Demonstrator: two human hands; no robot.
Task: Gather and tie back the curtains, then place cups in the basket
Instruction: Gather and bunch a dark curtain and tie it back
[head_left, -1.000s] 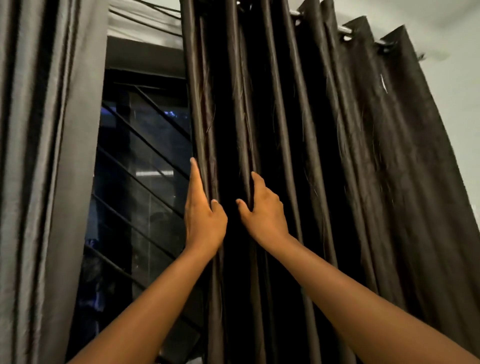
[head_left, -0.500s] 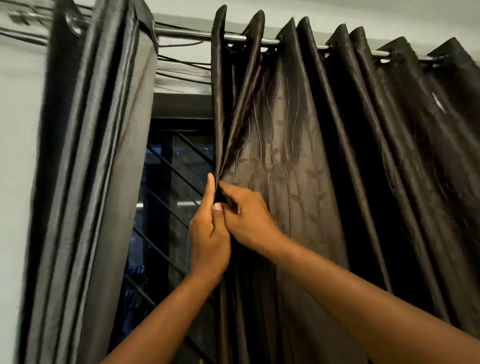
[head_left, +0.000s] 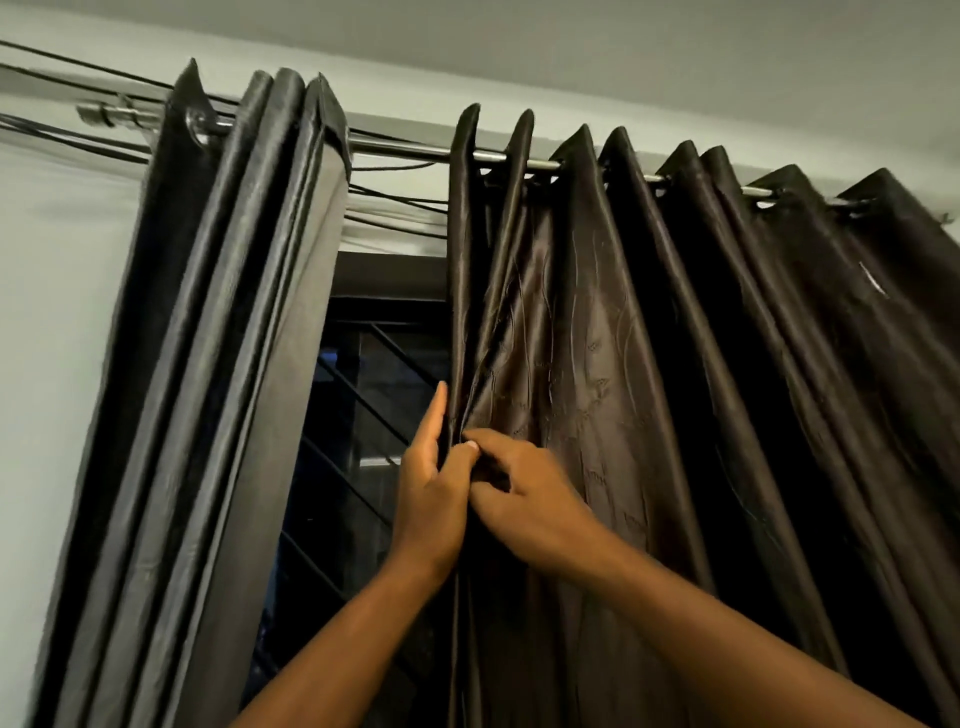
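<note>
A dark brown right curtain (head_left: 649, 364) hangs in folds from a metal rod (head_left: 405, 150). A grey-black left curtain (head_left: 218, 338) is bunched at the left. My left hand (head_left: 431, 493) holds the right curtain's leading edge, its forefinger straight up along the fold and its thumb pressed on the cloth. My right hand (head_left: 524, 499) pinches the same edge beside it, fingers curled into the fabric. Both hands touch each other. No cups or basket are in view.
Between the curtains a dark window (head_left: 363, 441) with slanted metal bars shows. Black cables (head_left: 395, 202) run along the pale wall above the window. The ceiling (head_left: 571, 47) is close above the rod.
The view has tilted up, so the rod and ceiling show. My hands have come together from flat on the folds and now take hold of the right curtain's edge.
</note>
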